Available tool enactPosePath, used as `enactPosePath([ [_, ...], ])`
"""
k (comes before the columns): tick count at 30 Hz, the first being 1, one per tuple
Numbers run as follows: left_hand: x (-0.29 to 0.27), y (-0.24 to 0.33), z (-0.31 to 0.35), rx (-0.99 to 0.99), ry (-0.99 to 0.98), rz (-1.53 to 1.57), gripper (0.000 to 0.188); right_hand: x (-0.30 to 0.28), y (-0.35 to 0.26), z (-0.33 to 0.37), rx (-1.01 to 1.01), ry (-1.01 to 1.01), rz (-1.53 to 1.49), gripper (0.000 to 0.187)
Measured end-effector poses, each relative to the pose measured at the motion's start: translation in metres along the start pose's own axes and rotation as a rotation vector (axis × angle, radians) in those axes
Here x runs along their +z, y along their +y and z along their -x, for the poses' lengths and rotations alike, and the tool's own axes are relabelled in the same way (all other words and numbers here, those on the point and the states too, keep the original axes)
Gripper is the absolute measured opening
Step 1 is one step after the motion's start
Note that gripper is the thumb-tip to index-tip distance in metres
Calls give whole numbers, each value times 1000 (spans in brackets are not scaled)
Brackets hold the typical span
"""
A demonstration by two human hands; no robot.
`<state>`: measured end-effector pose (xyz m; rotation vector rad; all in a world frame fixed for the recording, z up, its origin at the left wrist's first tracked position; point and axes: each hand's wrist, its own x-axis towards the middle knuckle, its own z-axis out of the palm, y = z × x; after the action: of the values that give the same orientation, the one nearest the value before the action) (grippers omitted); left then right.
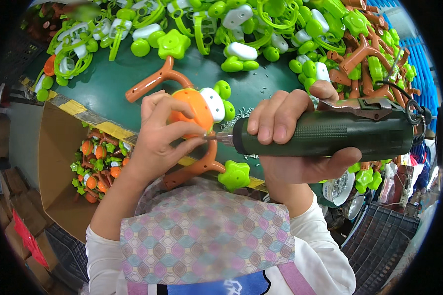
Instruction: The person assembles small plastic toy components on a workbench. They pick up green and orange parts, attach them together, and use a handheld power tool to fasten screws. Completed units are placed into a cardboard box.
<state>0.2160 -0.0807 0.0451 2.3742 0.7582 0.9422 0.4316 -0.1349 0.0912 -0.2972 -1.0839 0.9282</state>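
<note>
In my right hand lies a dark green electric screwdriver, held level with its bit pointing left. My left hand is closed, thumb and forefinger pinched at the tip of the bit; whatever small thing they hold there is hidden. Its other fingers rest against the orange round body of a plastic toy. Brown branch-shaped arms with green star ends stick out from that body, one upward and one downward. A white piece with green round knobs sits at its right side.
Loose screws are scattered on the green table. Green and white parts heap along the back, brown branch pieces at right. A cardboard box of toys stands left, a dish of screws lower right.
</note>
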Motion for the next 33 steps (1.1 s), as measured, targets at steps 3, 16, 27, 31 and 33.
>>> enactPosePath([
  [3,-8,0,1,-59,32,18,27,4,12,-9,-13,-84,16,91],
  [16,-15,-5,7,-59,130,-24,24,21,25,-18,24,-24,-47,92],
  [27,29,-10,14,-352,70,241,104,29,32,-21,178,-49,232,84],
  [31,51,-23,23,-350,106,327,96,38,42,-22,304,-66,177,79],
  [33,56,-33,25,-202,36,115,99,34,56,-19,326,-135,135,71],
])
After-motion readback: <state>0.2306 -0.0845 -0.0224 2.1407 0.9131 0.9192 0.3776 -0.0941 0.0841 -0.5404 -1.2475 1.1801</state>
